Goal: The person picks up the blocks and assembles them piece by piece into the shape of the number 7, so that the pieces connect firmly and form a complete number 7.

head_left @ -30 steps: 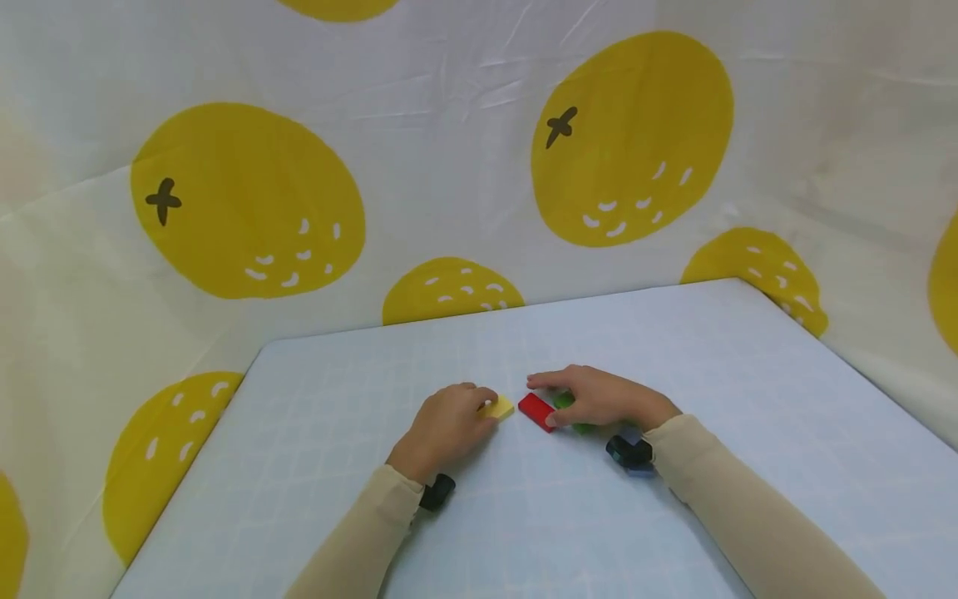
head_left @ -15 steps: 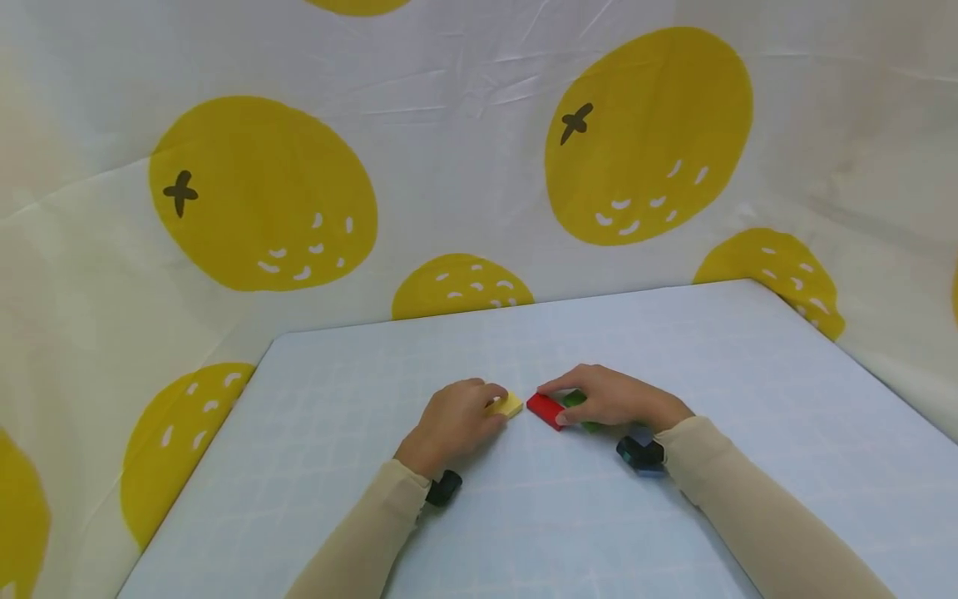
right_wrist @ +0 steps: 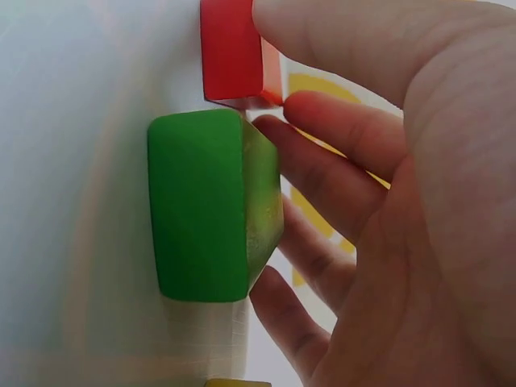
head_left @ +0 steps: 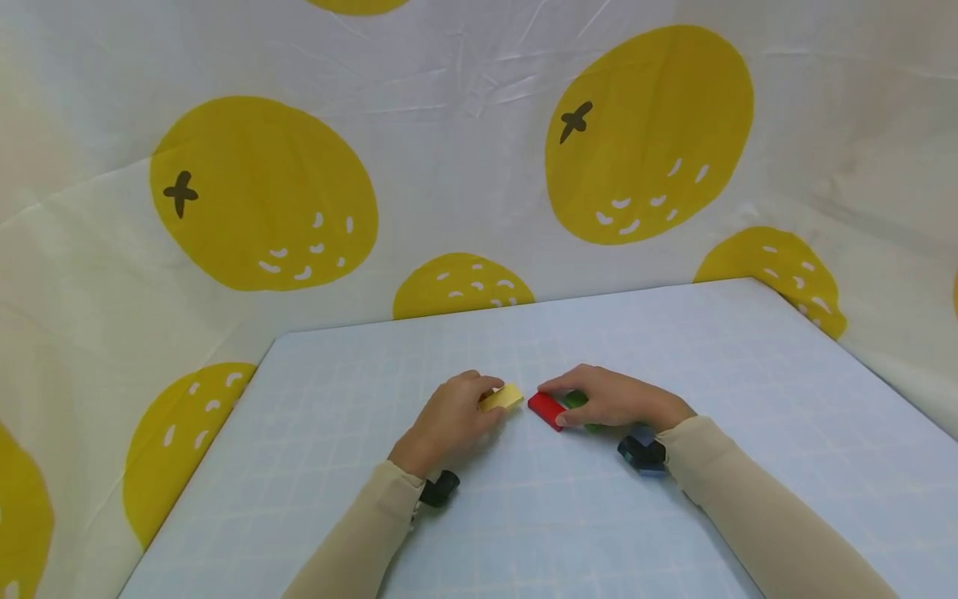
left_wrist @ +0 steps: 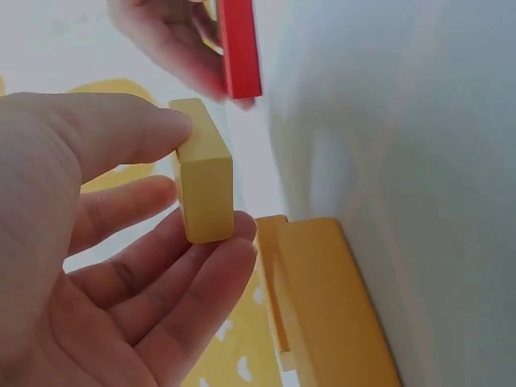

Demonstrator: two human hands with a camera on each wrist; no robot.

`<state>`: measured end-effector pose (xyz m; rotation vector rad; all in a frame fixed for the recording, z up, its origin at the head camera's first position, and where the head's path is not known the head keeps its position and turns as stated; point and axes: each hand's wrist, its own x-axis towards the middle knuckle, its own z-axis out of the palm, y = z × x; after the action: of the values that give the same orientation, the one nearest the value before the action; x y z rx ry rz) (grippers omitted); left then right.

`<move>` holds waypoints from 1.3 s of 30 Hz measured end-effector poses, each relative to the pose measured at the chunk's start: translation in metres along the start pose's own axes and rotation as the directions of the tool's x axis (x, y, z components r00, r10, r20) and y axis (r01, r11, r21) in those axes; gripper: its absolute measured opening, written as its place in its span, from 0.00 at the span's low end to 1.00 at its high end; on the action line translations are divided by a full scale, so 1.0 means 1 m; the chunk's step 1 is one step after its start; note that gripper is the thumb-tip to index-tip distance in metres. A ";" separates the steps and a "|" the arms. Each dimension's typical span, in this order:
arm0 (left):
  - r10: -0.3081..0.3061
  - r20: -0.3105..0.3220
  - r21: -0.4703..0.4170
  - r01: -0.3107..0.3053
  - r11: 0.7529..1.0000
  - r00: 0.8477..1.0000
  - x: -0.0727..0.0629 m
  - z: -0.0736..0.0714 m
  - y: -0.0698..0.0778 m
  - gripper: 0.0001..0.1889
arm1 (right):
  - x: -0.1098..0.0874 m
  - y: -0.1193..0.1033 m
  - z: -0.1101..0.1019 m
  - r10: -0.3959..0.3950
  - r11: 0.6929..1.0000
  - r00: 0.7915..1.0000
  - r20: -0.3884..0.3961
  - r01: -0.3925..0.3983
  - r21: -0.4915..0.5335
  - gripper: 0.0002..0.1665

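Observation:
In the head view my left hand (head_left: 449, 422) pinches a pale yellow block (head_left: 505, 398). The left wrist view has this yellow block (left_wrist: 208, 189) between thumb and fingertips, tilted and above the table surface. A flat red block (head_left: 545, 411) lies to its right, gripped by the thumb and forefinger of my right hand (head_left: 615, 396). Seen from the right wrist, the red block (right_wrist: 232, 52) stands just beyond a larger green block (right_wrist: 197, 205) with slanted sides. The green block sits beneath the right palm, its far part hidden by fingers in the head view.
An orange-yellow block (left_wrist: 326, 306) rests on the table beside the left hand. A yellow edge (right_wrist: 238, 383) shows at the bottom of the right wrist view. The white gridded table (head_left: 524, 532) meets a curtain (head_left: 449, 166) with yellow fruit prints behind.
The right forefinger has come down onto the red block, and the hand now pinches it. My left hand has raised and tilted the yellow block slightly. The head view has shifted a little.

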<state>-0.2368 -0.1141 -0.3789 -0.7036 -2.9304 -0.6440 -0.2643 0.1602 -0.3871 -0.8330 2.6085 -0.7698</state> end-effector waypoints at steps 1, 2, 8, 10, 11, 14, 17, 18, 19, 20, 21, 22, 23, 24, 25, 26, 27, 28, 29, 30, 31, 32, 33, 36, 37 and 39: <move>-0.002 0.004 -0.017 0.002 1.000 1.000 0.000 -0.001 -0.001 0.19 | 0.000 0.000 0.000 -0.002 1.000 1.000 0.002 0.002 -0.001 0.33; -0.003 0.008 -0.033 0.003 0.999 1.000 0.000 -0.002 -0.001 0.19 | 0.000 0.000 0.000 -0.001 1.000 1.000 0.003 0.001 -0.003 0.34; -0.023 0.017 -0.141 0.025 0.990 1.000 -0.002 -0.007 -0.004 0.22 | 0.000 -0.002 0.000 -0.018 1.000 1.000 0.007 0.018 -0.004 0.36; -0.035 0.022 -0.170 0.038 0.985 0.999 -0.002 -0.008 -0.004 0.21 | -0.001 -0.002 0.000 -0.021 1.000 1.000 0.009 0.021 -0.004 0.37; -0.044 0.028 -0.182 0.048 0.982 0.999 -0.002 -0.008 -0.003 0.21 | -0.001 -0.001 0.000 -0.027 1.000 1.000 0.011 0.027 -0.006 0.37; -0.071 0.049 -0.219 0.080 0.972 0.996 -0.003 -0.009 -0.003 0.21 | -0.001 -0.001 0.000 -0.025 1.000 1.000 0.016 0.026 -0.003 0.38; -0.091 0.065 -0.253 0.105 0.962 0.994 -0.004 -0.011 -0.004 0.23 | -0.001 -0.001 0.001 -0.027 1.000 1.000 0.017 0.027 -0.001 0.38; -0.097 0.068 -0.259 0.112 0.959 0.993 -0.004 -0.011 -0.004 0.24 | -0.001 -0.002 0.001 -0.024 1.000 1.000 0.016 0.024 0.000 0.37; -0.103 0.070 -0.263 0.118 0.958 0.992 -0.004 -0.012 -0.005 0.24 | -0.001 -0.002 0.001 -0.024 1.000 1.000 0.015 0.024 0.001 0.36; -0.107 0.071 -0.267 0.122 0.956 0.992 -0.004 -0.012 -0.005 0.24 | -0.001 -0.002 0.001 -0.020 1.000 1.000 0.014 0.020 0.001 0.36; -0.109 0.071 -0.269 0.124 0.955 0.992 -0.004 -0.012 -0.006 0.25 | 0.000 -0.002 0.001 -0.019 1.000 1.000 0.012 0.019 -0.002 0.35; -0.109 0.072 -0.270 0.125 0.955 0.991 -0.004 -0.013 -0.007 0.25 | 0.000 -0.002 0.001 -0.009 1.000 1.000 0.011 0.009 0.000 0.35; -0.107 0.073 -0.271 0.123 0.955 0.992 -0.004 -0.013 -0.007 0.26 | 0.000 -0.002 0.001 -0.005 1.000 1.000 0.010 0.005 0.000 0.34; -0.101 0.073 -0.276 0.118 0.954 0.992 -0.004 -0.013 -0.008 0.27 | 0.000 -0.002 0.001 -0.001 1.000 1.000 0.009 0.001 0.001 0.34; -0.095 0.073 -0.279 0.112 0.954 0.993 -0.004 -0.013 -0.008 0.27 | 0.000 -0.002 0.001 0.006 1.000 1.000 0.008 -0.006 0.001 0.34; -0.086 0.072 -0.283 0.103 0.953 0.994 -0.004 -0.012 -0.009 0.28 | 0.000 -0.002 0.001 0.008 1.000 1.000 0.007 -0.008 0.002 0.34; -0.078 0.071 -0.287 0.096 0.953 0.994 -0.004 -0.012 -0.009 0.29 | 0.000 -0.002 0.001 0.006 1.000 1.000 0.006 -0.006 0.006 0.34; -0.072 0.072 -0.290 0.090 0.953 0.995 -0.004 -0.011 -0.009 0.30 | 0.000 -0.002 0.001 0.002 1.000 1.000 0.004 -0.002 0.008 0.33; -0.068 0.072 -0.295 0.086 0.952 0.995 -0.004 -0.011 -0.009 0.30 | 0.000 -0.001 0.001 0.001 1.000 1.000 0.003 -0.001 0.010 0.33; -0.064 0.072 -0.298 0.083 0.951 0.995 -0.004 -0.011 -0.009 0.30 | -0.001 -0.001 0.001 -0.001 1.000 1.000 0.003 0.001 0.012 0.33; -0.064 0.073 -0.301 0.083 0.950 0.995 -0.004 -0.010 -0.009 0.29 | -0.001 -0.001 0.001 -0.001 1.000 1.000 0.004 0.001 0.012 0.33; -0.061 0.073 -0.304 0.080 0.949 0.996 -0.004 -0.010 -0.009 0.29 | -0.001 -0.001 0.000 -0.002 1.000 1.000 0.005 0.002 0.014 0.33; -0.059 0.073 -0.305 0.078 0.949 0.996 -0.005 -0.010 -0.009 0.28 | -0.001 -0.002 0.000 0.000 1.000 1.000 0.007 0.000 0.015 0.33; -0.042 0.070 -0.310 0.062 0.949 0.997 -0.005 -0.011 -0.009 0.24 | 0.000 -0.002 0.000 0.012 1.000 1.000 0.012 -0.012 0.014 0.33; -0.038 0.070 -0.310 0.058 0.949 0.997 -0.005 -0.012 -0.009 0.24 | 0.000 -0.002 0.000 0.014 1.000 1.000 0.012 -0.015 0.014 0.33; -0.032 0.073 -0.313 0.054 0.948 0.997 -0.006 -0.012 -0.009 0.23 | 0.001 -0.002 0.000 0.014 1.000 1.000 0.013 -0.014 0.013 0.33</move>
<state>-0.2363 -0.1289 -0.3719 -0.6987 -2.9414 -1.1318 -0.2641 0.1585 -0.3858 -0.8124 2.5931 -0.7740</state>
